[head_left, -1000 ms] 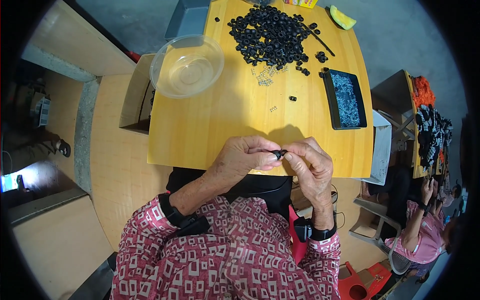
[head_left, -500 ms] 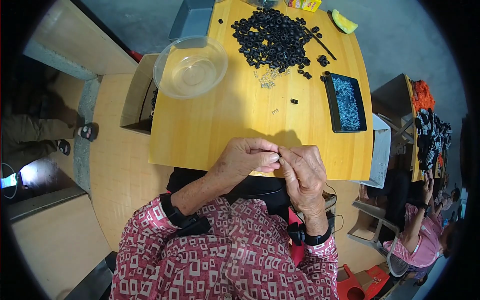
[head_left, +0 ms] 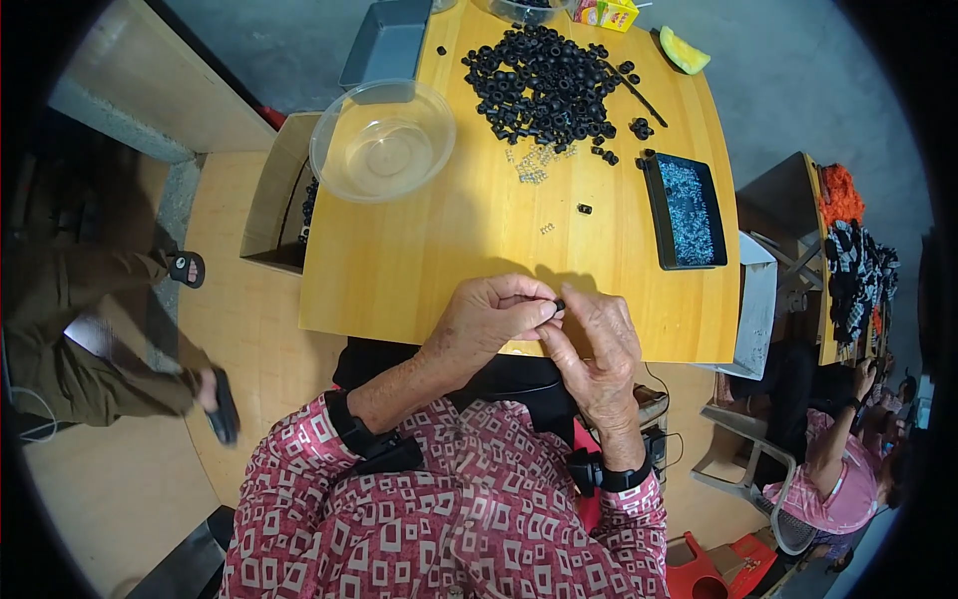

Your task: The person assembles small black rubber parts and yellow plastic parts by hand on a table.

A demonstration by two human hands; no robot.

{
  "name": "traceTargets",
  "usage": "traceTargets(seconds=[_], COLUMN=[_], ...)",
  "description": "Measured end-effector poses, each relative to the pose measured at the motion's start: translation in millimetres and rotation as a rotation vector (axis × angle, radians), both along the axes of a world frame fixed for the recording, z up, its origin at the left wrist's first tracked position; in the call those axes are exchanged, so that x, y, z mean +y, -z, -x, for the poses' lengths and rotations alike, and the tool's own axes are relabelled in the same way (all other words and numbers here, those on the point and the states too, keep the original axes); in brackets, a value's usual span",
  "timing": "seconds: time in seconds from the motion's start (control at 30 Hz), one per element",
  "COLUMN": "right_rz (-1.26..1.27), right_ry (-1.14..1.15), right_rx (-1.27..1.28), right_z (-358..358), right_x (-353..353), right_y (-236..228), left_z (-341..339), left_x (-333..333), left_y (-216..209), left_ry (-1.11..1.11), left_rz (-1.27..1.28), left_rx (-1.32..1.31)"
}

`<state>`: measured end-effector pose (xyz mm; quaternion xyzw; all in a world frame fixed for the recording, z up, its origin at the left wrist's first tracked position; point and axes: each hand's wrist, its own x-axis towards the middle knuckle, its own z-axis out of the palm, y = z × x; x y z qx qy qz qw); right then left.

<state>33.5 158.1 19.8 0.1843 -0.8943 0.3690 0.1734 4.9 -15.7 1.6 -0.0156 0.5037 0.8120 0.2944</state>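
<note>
Yellow worktop [head_left: 399, 270]; above its near edge, pinching small black piece [head_left: 560, 305] with left hand [head_left: 487, 314], beside right hand [head_left: 600, 344] with fingers parted. Probably light, firm, slippery; best held by sides.

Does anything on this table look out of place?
Yes, perhaps: a yellow-green fruit wedge lies at the far right edge of the wooden table. Food seems odd so near the pile of small black parts. Nothing looks plainly damaged.
</note>
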Motion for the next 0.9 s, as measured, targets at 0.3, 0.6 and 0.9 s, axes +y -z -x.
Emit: traceTargets(seconds=[0.3, 0.6, 0.9], right_rz=[-0.256, -0.355, -0.366], right_ry=[0.04, 0.044, 0.026], right_rx=[0.188, 0.224, 0.19], right_z=[1.2, 4.1, 3.5], right_x=[-2.0, 3.0, -2.2], right_y=[7.0, 6.6, 2.5], left_z=[-1.5, -0.9, 3.7], left_x=[2.7, 9.8, -0.3], left_y=[-1.0, 0.2, 5.7], left_ry=[-0.044, -0.032, 0.073], left_rz=[0.064, 0.149, 0.263], left_rx=[0.002, 0.017, 0.171])
